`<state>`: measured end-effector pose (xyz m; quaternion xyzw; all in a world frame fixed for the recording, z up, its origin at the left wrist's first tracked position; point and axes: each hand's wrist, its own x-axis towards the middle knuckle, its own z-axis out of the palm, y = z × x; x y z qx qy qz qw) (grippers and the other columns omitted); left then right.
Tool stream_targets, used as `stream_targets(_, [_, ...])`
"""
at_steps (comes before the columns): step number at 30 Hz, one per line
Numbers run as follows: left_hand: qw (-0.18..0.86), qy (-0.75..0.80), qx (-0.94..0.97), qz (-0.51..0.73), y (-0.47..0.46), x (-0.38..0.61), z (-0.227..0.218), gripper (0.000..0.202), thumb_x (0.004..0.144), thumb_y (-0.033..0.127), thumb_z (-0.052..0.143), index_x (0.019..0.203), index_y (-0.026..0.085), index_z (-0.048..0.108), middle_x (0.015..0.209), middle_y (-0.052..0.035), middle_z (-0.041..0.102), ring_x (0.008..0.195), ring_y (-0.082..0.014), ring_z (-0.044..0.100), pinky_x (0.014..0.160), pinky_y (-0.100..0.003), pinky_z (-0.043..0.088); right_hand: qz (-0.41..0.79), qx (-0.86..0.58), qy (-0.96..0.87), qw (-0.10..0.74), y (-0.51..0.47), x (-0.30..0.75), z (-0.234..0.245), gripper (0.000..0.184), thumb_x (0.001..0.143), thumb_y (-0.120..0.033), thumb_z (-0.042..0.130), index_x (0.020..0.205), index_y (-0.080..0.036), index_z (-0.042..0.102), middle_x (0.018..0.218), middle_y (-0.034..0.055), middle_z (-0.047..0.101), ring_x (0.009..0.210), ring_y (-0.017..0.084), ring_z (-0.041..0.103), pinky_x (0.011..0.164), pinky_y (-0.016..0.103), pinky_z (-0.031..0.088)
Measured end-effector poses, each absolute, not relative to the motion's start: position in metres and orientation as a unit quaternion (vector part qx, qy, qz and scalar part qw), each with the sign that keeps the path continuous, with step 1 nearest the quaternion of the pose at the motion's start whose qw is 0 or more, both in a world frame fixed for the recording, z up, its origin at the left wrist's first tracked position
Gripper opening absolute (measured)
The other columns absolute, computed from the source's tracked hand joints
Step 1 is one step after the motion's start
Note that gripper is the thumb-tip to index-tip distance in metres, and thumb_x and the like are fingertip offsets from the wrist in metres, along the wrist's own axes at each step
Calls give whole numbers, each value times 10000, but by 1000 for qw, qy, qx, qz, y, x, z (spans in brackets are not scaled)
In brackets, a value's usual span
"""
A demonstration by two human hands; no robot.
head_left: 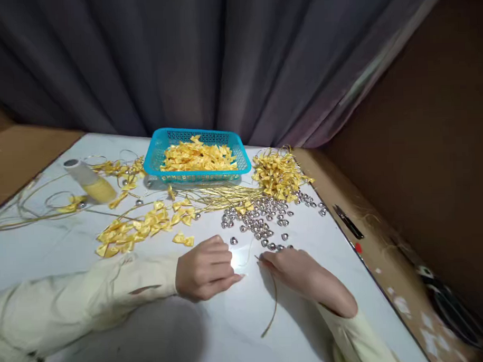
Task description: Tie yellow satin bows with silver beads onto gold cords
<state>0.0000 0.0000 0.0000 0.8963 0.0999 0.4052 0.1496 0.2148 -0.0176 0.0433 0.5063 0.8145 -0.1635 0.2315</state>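
My left hand point(207, 269) is closed above the white tabletop, fingers curled and thumb pressed toward them; whatever it may pinch is too small to tell. A short way to its right, my right hand point(296, 271) pinches a thin gold cord point(275, 301), whose loose end hangs down toward me. A faint thin strand curves up between the two hands. Just beyond them lie silver heart-shaped beads point(259, 225) in a loose spread. One single bead point(233, 240) lies close to my left hand, as does a yellow satin bow point(183, 239).
A blue plastic basket point(197, 173) full of yellow bows stands at the back. Beside it are finished-looking corded bows point(281, 171). Loose bows point(136, 229) and a tilted glue-like bottle point(90, 181) lie left. A black cutter or pen point(348, 221) and dark-handled scissors point(447, 306) are right.
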Motion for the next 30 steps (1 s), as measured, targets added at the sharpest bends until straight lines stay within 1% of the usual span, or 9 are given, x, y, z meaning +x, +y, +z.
stream_targets(4, [176, 58, 898, 400, -5, -2, 3, 213, 865, 193, 416, 704, 155, 550, 512, -29, 528, 515, -156, 400, 570, -322, 320, -160, 472, 843, 201, -21, 207, 38, 260, 906, -167, 397, 749, -169, 604, 672, 53, 657, 555, 134, 541, 490, 266, 185])
stream_targets(9, [203, 35, 897, 391, -7, -3, 3, 230, 832, 306, 434, 855, 137, 588, 593, -66, 581, 550, -176, 457, 601, -341, 347, -170, 509, 834, 124, -17, 204, 37, 277, 873, -147, 427, 634, -160, 566, 552, 10, 575, 459, 89, 403, 476, 260, 173])
stream_targets(11, [207, 30, 899, 385, -6, -3, 3, 229, 818, 310, 457, 875, 134, 593, 618, -76, 601, 565, -180, 476, 610, -343, 353, -173, 523, 828, 109, -15, 206, 39, 343, 926, -213, 390, 635, -165, 566, 552, 11, 579, 468, 95, 426, 480, 252, 189])
stream_targets(13, [208, 28, 902, 378, -6, -3, 3, 214, 805, 303, 480, 869, 133, 595, 628, -81, 615, 576, -183, 489, 613, -342, 355, -167, 523, 826, 123, -16, 206, 39, 439, 965, -361, 353, 637, -170, 573, 574, 26, 607, 496, 116, 491, 481, 249, 200])
stream_targets(15, [210, 30, 905, 369, -5, -3, 3, 200, 792, 293, 494, 854, 133, 596, 634, -85, 627, 584, -186, 496, 617, -342, 358, -139, 530, 822, 153, -21, 203, 35, 481, 939, -495, 365, 667, -167, 589, 599, 47, 638, 511, 143, 551, 472, 250, 200])
stream_targets(16, [211, 31, 906, 365, -5, -3, 3, 195, 787, 289, 497, 848, 133, 597, 641, -88, 634, 586, -186, 498, 619, -342, 358, -113, 542, 816, 166, -25, 199, 32, 470, 924, -516, 388, 700, -160, 596, 602, 60, 647, 505, 155, 570, 465, 251, 200])
stream_targets(20, [207, 35, 907, 366, -3, -3, 3, 177, 780, 271, 498, 824, 132, 598, 665, -100, 658, 589, -188, 502, 619, -344, 352, 9, 569, 808, 151, -42, 180, 18, 407, 959, -404, 379, 721, -132, 566, 497, 71, 606, 440, 168, 592, 435, 255, 209])
stream_targets(25, [212, 32, 907, 362, -3, -3, 3, 163, 772, 251, 497, 839, 143, 600, 674, -96, 663, 590, -191, 509, 611, -346, 343, 81, 501, 851, 136, -52, 175, 10, 296, 935, -241, 465, 651, -162, 494, 437, 29, 567, 351, 170, 572, 381, 266, 107])
stream_targets(30, [211, 29, 902, 374, -3, -3, 4, 160, 765, 225, 497, 855, 142, 600, 696, -96, 667, 594, -188, 508, 614, -346, 351, 176, 447, 875, 66, -58, 184, 0, 285, 951, -200, 400, 668, -193, 430, 379, -11, 504, 294, 159, 512, 404, 284, 76])
